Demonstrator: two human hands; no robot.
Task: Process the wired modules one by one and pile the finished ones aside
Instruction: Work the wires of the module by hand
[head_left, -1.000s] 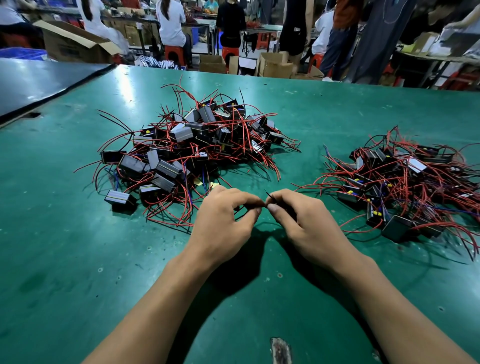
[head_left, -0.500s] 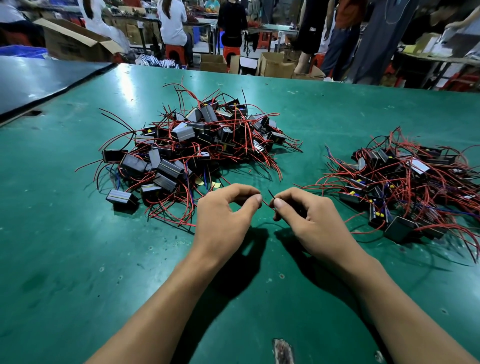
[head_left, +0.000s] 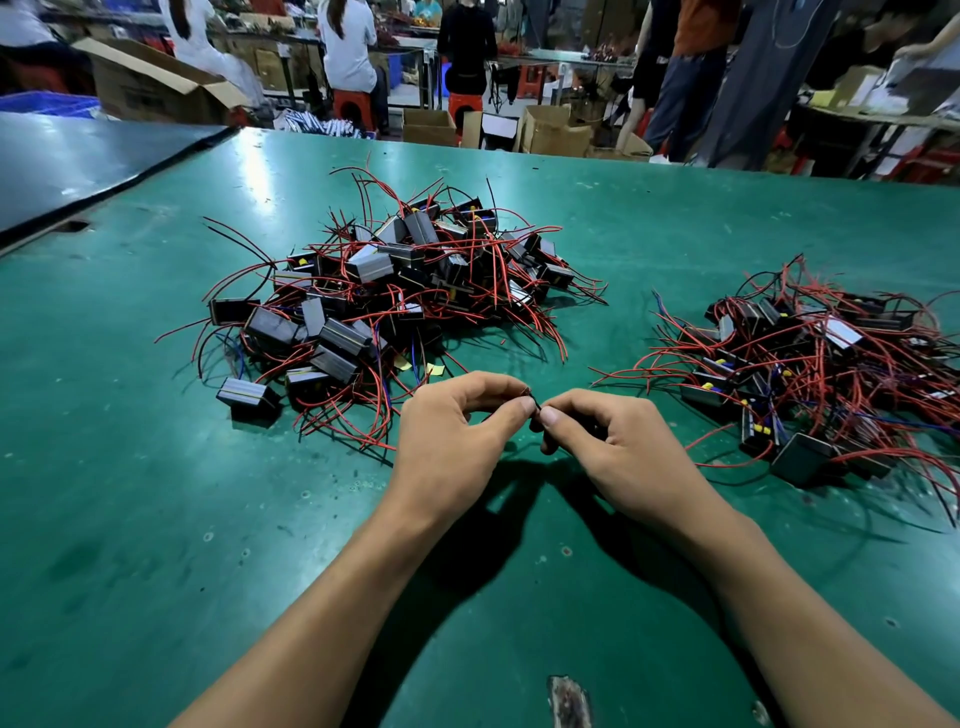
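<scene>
Head view: both hands together at centre, near edge of the green table (head_left: 156, 519). Left hand (head_left: 457, 436) and right hand (head_left: 613, 447) meet at thumb and forefinger and pinch one dark wire end (head_left: 535, 401) between them. The stub pokes up and slightly far-left out of the pinch. Module body isn't visible, probably tucked under the right palm; can't confirm.

Left pile (head_left: 395, 280) lies far-left of the hands, closer to the left hand. Right pile (head_left: 821, 364) lies right, closer to the right hand. The two piles are well apart, with the hands near the gap between them.

Can't tell which pile is the finished one. My guess is the drop-off goes sideways with whichever hand is nearer.
</scene>
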